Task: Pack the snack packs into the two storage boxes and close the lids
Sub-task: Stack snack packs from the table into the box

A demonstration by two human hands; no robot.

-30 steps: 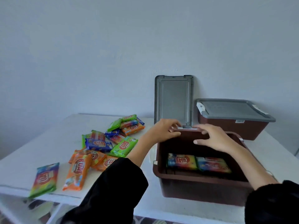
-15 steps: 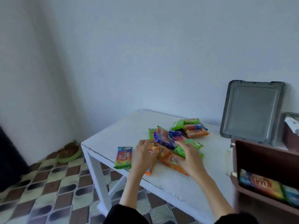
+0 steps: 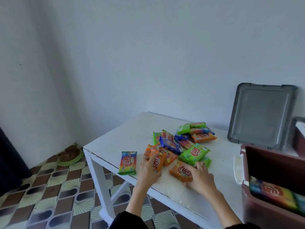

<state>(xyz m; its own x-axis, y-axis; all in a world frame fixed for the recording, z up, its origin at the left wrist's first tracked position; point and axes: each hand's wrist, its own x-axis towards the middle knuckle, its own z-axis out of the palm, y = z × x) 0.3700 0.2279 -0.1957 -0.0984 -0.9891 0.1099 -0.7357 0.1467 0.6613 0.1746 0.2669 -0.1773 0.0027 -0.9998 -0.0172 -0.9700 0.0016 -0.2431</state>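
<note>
Several snack packs (image 3: 183,142) lie in a heap on the white table (image 3: 132,129). My left hand (image 3: 149,171) grips an orange pack (image 3: 157,162) at the heap's near edge. My right hand (image 3: 200,177) grips another orange pack (image 3: 180,171) lying flat near the table's front. A rainbow pack (image 3: 127,162) lies apart at the left. The open brown storage box (image 3: 270,164) stands at the right with rainbow packs (image 3: 272,193) inside. Its grey lid (image 3: 260,114) leans against the wall. A second box (image 3: 298,134) is partly visible at the far right.
The table's left corner and front edge are close to my hands. Below lies a patterned tile floor (image 3: 49,195), with a green dish (image 3: 70,156) by the wall. A dark object (image 3: 9,162) stands at the left edge.
My hands left the open box's rim and moved to the snack heap. The view swung left. Each hand now holds an orange pack.
</note>
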